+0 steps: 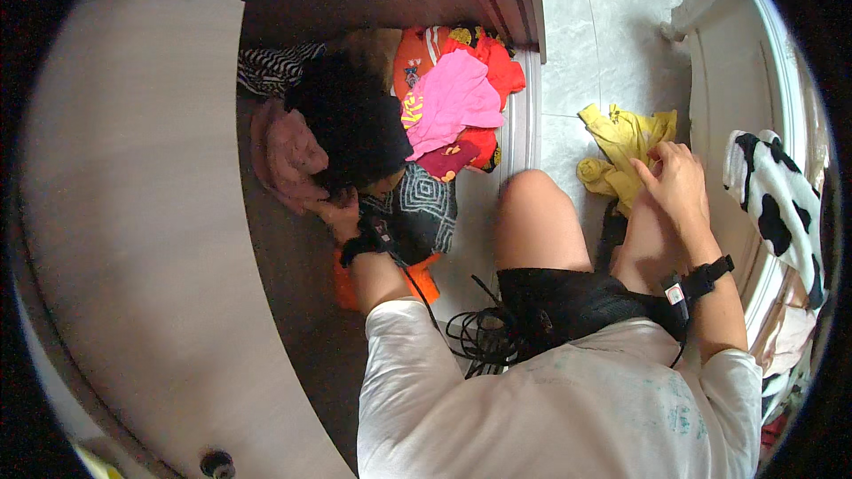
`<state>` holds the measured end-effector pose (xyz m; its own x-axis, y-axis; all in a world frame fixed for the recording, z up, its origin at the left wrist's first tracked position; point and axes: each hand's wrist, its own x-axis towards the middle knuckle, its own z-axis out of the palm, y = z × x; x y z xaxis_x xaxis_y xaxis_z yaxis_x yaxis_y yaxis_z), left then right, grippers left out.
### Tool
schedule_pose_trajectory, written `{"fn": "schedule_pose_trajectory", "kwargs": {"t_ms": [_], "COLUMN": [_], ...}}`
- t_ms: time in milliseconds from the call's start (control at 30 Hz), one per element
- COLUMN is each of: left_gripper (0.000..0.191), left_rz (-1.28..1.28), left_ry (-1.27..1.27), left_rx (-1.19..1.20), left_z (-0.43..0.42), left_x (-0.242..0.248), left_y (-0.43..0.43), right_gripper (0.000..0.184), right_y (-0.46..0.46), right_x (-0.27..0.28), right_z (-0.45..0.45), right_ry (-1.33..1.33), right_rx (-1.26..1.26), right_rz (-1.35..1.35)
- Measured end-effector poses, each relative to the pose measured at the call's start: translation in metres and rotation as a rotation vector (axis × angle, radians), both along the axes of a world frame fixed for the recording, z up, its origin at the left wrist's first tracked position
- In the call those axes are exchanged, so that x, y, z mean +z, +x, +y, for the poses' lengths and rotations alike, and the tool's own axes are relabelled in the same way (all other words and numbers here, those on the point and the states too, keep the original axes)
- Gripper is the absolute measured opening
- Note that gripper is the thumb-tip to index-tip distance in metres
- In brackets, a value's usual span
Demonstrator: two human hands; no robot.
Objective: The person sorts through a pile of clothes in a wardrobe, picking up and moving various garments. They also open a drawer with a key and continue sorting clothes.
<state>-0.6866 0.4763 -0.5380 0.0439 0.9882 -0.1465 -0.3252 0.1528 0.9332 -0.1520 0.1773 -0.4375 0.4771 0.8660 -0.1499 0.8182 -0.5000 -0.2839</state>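
My left hand reaches into a wardrobe's floor compartment, at the lower edge of a black garment and beside a dusty-pink cloth; its fingers are partly hidden in shadow, so a grip cannot be told. Right of it lies a black cloth with a white diamond pattern. A bright pink garment rests on red and orange clothes. My right hand is over my knee, with its fingers bent, near a crumpled yellow garment on the tiled floor. Whether it touches the yellow garment is unclear.
The wardrobe's door panel fills the left side. Orange cloth lies below my left forearm. A coiled black cable is beside my shorts and runs toward my left wrist. At right, a black-and-white spotted cloth hangs by white furniture.
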Motion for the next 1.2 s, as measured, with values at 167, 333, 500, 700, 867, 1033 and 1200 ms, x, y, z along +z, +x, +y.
{"fn": "schedule_pose_trajectory", "kwargs": {"t_ms": [167,333,500,700,867,1033,1200], "left_gripper": [0.093,0.087,0.081,0.076,0.081,0.047,0.047], "left_rz": [0.466,1.054,1.260,1.015,0.928,-0.023,-0.739], "left_ry": [0.042,0.180,0.280,0.400,0.207,-0.202,-0.092], "left_rx": [-0.050,-0.092,-0.089,0.076,0.200,0.297,-0.294], "left_z": [0.035,0.041,0.018,-0.078,-0.173,-0.205,-0.233], "left_x": [-0.006,0.005,0.021,0.069,0.123,0.142,0.149], "left_y": [0.001,0.026,0.039,0.068,0.078,0.099,0.116], "right_gripper": [0.033,0.033,0.032,0.042,0.068,0.116,0.134], "right_y": [-0.003,0.002,0.010,0.024,-0.012,-0.095,-0.127], "right_x": [0.006,0.006,-0.001,-0.020,-0.018,0.001,0.034], "right_z": [-0.003,-0.010,-0.007,0.005,0.041,0.089,0.090], "right_ry": [0.013,0.052,0.004,0.030,0.166,0.128,-0.093], "right_rx": [-0.032,-0.085,-0.103,-0.066,0.033,0.479,0.502], "right_rz": [-0.032,0.000,0.087,0.114,0.373,0.981,1.038]}}
